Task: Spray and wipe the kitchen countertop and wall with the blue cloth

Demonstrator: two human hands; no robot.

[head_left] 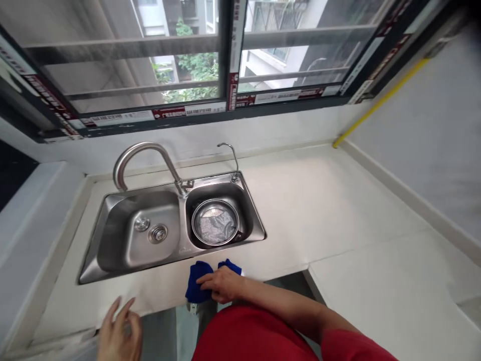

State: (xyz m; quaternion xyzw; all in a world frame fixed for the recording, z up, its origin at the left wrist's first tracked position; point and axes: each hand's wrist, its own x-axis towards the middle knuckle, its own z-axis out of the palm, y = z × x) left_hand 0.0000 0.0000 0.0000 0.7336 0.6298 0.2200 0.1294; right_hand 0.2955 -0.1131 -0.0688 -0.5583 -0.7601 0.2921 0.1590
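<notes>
The right hand [221,284] lies at the near edge of the pale stone desk [319,210], its fingers curled closed over a crumpled blue cloth [197,283], which bunches up on both sides of the hand and droops over the edge. The left hand [119,331] is lower and to the left, just off the near edge, open with its fingers loosely spread and holding nothing. A red sleeve [356,347] covers the upper right arm. Beyond the hands, set into the desk, is a stainless steel double sink [169,225]: the left bowl [150,233] shows a round drain [158,233] and a smaller fitting [142,224], while a round steel pan [215,222] with a mesh-like lining sits in the right bowl [218,200]. A curved steel faucet [146,153] rises between the bowls, and a thin spout [229,150] stands at the far right corner of the sink. At the far side is a dark-framed window [225,50], its frame edged with strips of protective film [188,111] in red and white, their printing too small and blurred to read; a yellow pipe [383,103] runs up the wall on the right
</notes>
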